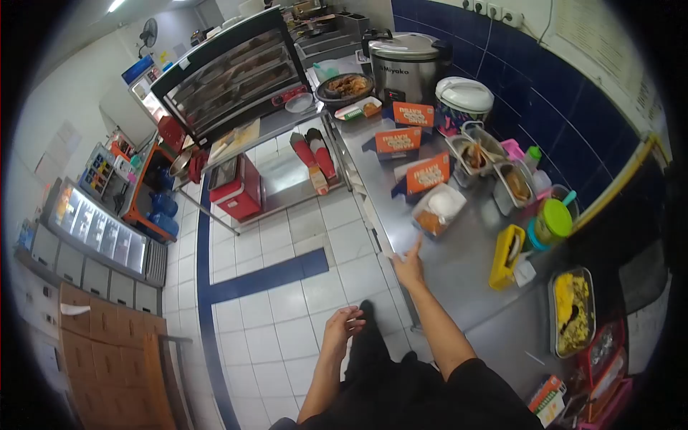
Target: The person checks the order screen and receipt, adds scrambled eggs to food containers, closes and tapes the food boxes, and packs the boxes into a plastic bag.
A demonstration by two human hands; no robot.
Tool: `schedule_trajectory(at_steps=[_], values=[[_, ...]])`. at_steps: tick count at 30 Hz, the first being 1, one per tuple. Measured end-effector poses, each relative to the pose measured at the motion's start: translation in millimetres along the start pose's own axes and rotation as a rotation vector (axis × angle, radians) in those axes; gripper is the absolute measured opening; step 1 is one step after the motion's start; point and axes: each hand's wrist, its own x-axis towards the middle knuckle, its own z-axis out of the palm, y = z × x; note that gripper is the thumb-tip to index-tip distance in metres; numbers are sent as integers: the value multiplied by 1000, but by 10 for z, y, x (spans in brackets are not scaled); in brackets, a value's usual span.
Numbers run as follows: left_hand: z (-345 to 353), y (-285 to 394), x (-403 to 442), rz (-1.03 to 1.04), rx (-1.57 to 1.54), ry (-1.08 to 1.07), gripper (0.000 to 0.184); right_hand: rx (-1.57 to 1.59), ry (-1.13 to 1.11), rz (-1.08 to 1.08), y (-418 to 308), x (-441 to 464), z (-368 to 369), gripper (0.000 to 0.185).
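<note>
My right hand (409,266) is over the steel counter (459,301), its thumb and index finger apart and nothing held. Just beyond its fingertips stands an opened paper food box (439,209) with white rice and a browned, breaded-looking piece inside. My left hand (342,326) hangs in front of my body above the tiled floor, empty, with loosely bent fingers. Further along the counter sit orange-and-blue food boxes with raised printed lids (428,173), lined up one behind another.
At the back are a rice cooker (406,64) and a bowl of fried food (347,87). Metal food pans (474,152), a yellow holder (507,256) and a tray of yellow food (573,312) are on the right. Left stands a glass display case (236,79) by a red cooler box (235,188).
</note>
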Motion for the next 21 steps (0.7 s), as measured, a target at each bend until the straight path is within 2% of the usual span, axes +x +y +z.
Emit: schedule_trajectory(at_steps=[3,5,6,7,9,10,12,13,14,17,18,21], values=[[51,368,943,12,40,-56,32,-77,167,21,132,486,47,89],[148,589,1701,-6,130,-102,31,-178,213,-44,141,540,-13,75],[175,658,2164,77,220,-145,30,-244,232,-60,141,514,-87,69],[212,731,2515,151,303,-195,29,-238,241,20,140,444,-153,63],[487,1102,3112,368,445,-291,27,-205,299,187,26,377,-237,53],[629,1182,3454,585,583,-253,28,-155,291,328,-260,329,-410,47],[1032,1608,3740,811,1099,-126,34,-235,410,372,-113,290,-538,45],[1266,1774,3865,1057,1196,-145,36,-273,461,393,3,239,-570,44],[1461,1875,3975,1318,1269,-159,39,-262,567,357,177,202,-574,34],[1858,1995,4166,1524,1481,-545,42,-239,547,596,147,29,-821,29],[1943,1963,4189,1631,1458,-652,32,-262,610,595,253,-56,-862,30],[1974,1696,4410,1736,1546,-915,19,-319,677,602,445,-413,-1082,29]])
